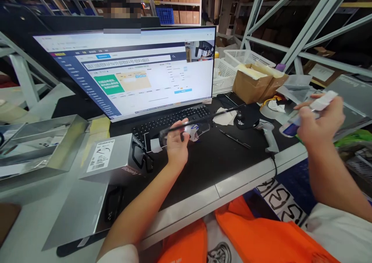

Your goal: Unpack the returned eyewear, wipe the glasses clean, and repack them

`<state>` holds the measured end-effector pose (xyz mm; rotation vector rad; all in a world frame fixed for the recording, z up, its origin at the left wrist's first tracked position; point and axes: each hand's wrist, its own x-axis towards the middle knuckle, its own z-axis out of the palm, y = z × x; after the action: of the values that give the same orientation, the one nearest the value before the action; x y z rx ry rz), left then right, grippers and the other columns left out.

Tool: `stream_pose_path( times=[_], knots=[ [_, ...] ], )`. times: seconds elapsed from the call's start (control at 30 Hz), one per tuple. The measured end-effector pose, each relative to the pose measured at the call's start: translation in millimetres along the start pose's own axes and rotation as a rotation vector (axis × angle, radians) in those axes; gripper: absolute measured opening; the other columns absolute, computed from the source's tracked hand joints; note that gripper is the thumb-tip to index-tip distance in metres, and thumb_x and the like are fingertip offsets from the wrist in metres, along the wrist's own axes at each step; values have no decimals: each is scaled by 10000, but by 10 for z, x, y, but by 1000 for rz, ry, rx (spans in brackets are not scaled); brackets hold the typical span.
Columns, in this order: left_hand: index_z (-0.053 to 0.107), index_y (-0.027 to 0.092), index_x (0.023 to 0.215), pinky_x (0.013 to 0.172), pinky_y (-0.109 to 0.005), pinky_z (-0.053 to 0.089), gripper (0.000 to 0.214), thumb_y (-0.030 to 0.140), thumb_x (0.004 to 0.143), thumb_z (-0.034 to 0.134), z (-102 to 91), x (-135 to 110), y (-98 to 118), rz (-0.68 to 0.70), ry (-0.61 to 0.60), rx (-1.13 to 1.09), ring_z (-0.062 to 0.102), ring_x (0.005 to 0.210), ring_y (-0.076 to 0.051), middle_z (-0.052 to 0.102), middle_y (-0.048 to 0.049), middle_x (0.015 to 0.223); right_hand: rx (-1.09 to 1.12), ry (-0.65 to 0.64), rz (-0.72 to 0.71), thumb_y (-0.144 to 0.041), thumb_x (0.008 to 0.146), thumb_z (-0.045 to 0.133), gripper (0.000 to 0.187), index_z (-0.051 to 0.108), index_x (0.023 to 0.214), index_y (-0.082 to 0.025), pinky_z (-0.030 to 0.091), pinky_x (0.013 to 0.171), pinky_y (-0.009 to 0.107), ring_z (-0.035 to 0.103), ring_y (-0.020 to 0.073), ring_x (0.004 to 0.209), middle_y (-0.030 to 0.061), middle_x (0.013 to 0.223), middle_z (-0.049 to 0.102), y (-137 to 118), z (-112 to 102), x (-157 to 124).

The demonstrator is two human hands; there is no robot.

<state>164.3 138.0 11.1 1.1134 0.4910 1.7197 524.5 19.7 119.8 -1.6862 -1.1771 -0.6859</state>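
Observation:
My left hand [178,143] is closed around a long, thin black strip-like part [207,118], held above the desk in front of the keyboard [171,119]. What the part belongs to I cannot make out. Raised at the right, my right hand [322,121] grips a small spray bottle [290,127] with a white top, tilted with its base down to the left. A clear plastic bag [200,131] lies behind the left fingers. Close to that wrist stands a silver-grey box [113,156] with a white label, and a black frame [140,156] is at its side.
A monitor [157,73] stands behind the keyboard. A barcode scanner [269,135], a pen [234,139], a tape roll [273,108] and a cardboard box [251,82] are to the right. An open grey box [55,146] is at the left. A person [122,11] is behind the monitor.

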Motion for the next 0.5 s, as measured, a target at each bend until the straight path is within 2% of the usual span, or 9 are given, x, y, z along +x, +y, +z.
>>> stream_pose_path(
  times=[0.03, 0.1, 0.17, 0.23, 0.33, 0.5],
  knots=[
    [679, 276, 1148, 1061, -332, 490, 458, 534, 798, 825, 4, 16, 23, -32, 15, -33, 676, 1213, -202, 750, -64, 1208, -108, 47, 39, -277, 800, 650, 433, 619, 1216, -159, 494, 832, 384, 707, 242, 848, 122, 923, 760, 226, 37, 123],
    [695, 262, 1092, 986, -285, 515, 436, 538, 785, 836, 27, 40, 78, -110, 48, -96, 700, 1137, -170, 775, -52, 1125, -354, -2, 176, -261, 793, 691, 404, 633, 1169, -124, 446, 766, 394, 697, 262, 878, 213, 1015, 744, 655, 144, 360],
    [704, 245, 1037, 941, -271, 532, 432, 531, 755, 863, 56, 54, 134, -207, 76, -154, 719, 1064, -158, 787, -48, 1058, -490, -118, 304, -348, 839, 697, 459, 611, 1186, -60, 397, 721, 409, 696, 270, 888, 312, 1066, 713, 1011, 255, 551],
    [703, 232, 1016, 917, -279, 548, 448, 527, 730, 882, 73, 64, 179, -301, 91, -189, 731, 1017, -162, 791, -52, 1029, -500, -243, 380, -434, 850, 700, 539, 600, 1172, -14, 360, 700, 413, 698, 255, 879, 377, 1087, 686, 1267, 345, 681],
    [701, 219, 1019, 886, -275, 564, 448, 526, 743, 873, 61, 83, 210, -407, 111, -201, 734, 989, -159, 791, -56, 1018, -436, -354, 435, -486, 788, 740, 615, 603, 1123, 12, 346, 701, 398, 698, 232, 913, 407, 1141, 659, 1482, 458, 801],
    [704, 209, 1000, 859, -247, 571, 455, 507, 716, 898, 27, 125, 212, -441, 165, -196, 737, 931, -134, 792, -39, 966, -408, -324, 489, -433, 787, 735, 659, 584, 1196, 61, 381, 761, 378, 681, 243, 1066, 378, 1189, 654, 1639, 696, 904]
  ],
)
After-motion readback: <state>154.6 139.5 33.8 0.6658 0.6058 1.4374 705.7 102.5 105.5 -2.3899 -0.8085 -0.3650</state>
